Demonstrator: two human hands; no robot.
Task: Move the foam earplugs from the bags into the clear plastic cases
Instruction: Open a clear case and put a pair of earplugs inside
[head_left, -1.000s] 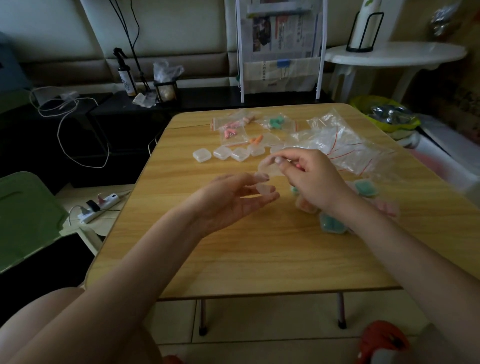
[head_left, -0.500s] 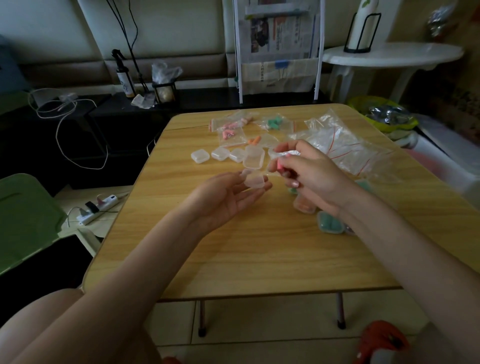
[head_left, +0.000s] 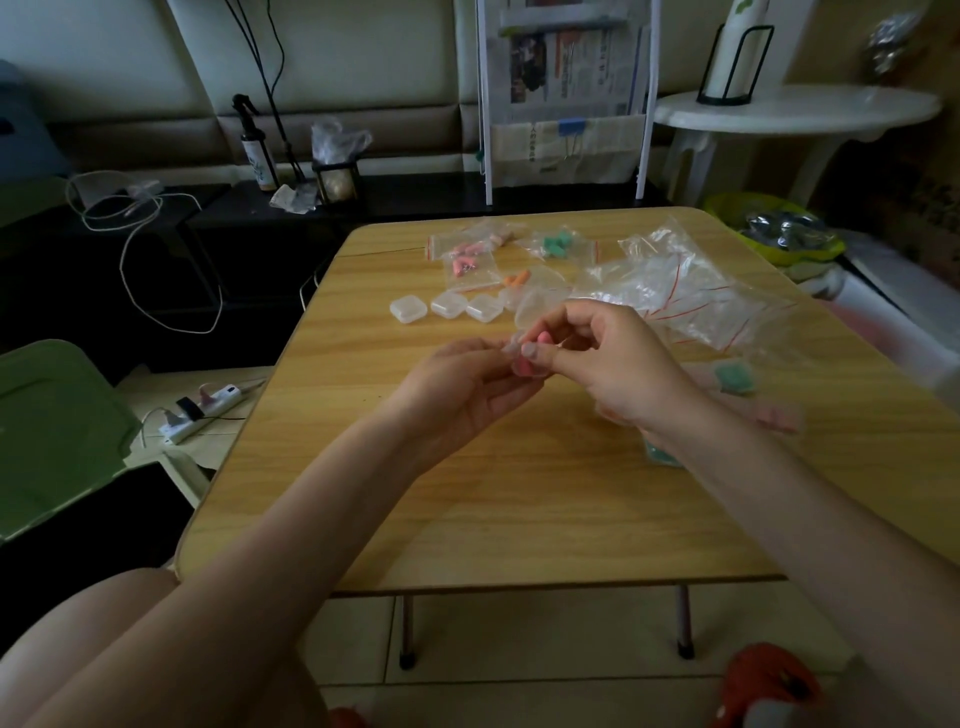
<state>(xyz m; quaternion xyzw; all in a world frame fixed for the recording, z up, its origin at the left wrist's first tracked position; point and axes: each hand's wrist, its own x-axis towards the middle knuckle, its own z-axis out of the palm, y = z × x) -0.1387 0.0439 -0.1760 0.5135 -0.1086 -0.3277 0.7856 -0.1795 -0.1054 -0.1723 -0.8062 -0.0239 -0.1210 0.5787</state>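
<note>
1. Since a second ago my hands have closed together: right hand (head_left: 618, 364) now meets left hand (head_left: 462, 395) above the tabletop (head_left: 519, 509).
2. Left fingers (head_left: 511, 387) are curled under the open clear case (head_left: 524, 332), holding it; right fingers pinch a pink earplug (head_left: 543, 340) at its mouth.
3. Judgement: keep the case level, seat the plug fully, then snap the hinged lid shut.
4. Around: emptied bags (head_left: 691, 296) far right; bags still holding earplugs (head_left: 470, 260) beyond; three closed empty cases (head_left: 447, 306) in a row.
5. Filled cases (head_left: 735, 376) lie close beside my right wrist; judged risk of nudging them.
</note>
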